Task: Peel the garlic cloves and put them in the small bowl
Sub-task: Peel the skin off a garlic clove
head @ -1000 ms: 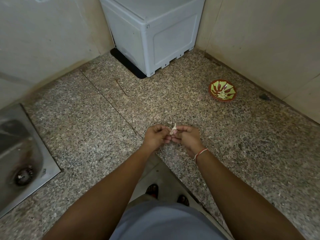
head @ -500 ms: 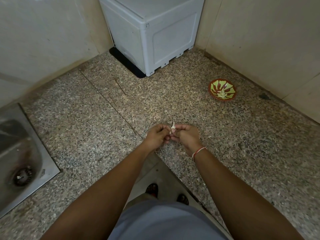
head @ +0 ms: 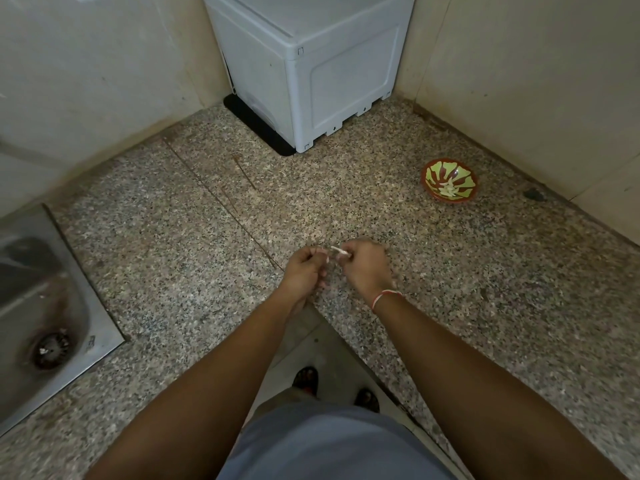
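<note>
Both my hands meet over the inner corner of the granite counter. My right hand pinches a small pale garlic clove at its fingertips. My left hand has its fingers curled close to the clove's left end and pinches at its skin. The small bowl, red-brown with a green pattern, stands at the back right near the wall, with a few pale peeled cloves inside it.
A grey-white plastic box fills the back corner on a black mat. A steel sink with a drain is set into the counter at the left. Tiled walls close both far sides. My feet show below the counter edge.
The clove, held upright between the hands before, now lies tilted toward the left in my right fingers. Both hands stayed in place.
</note>
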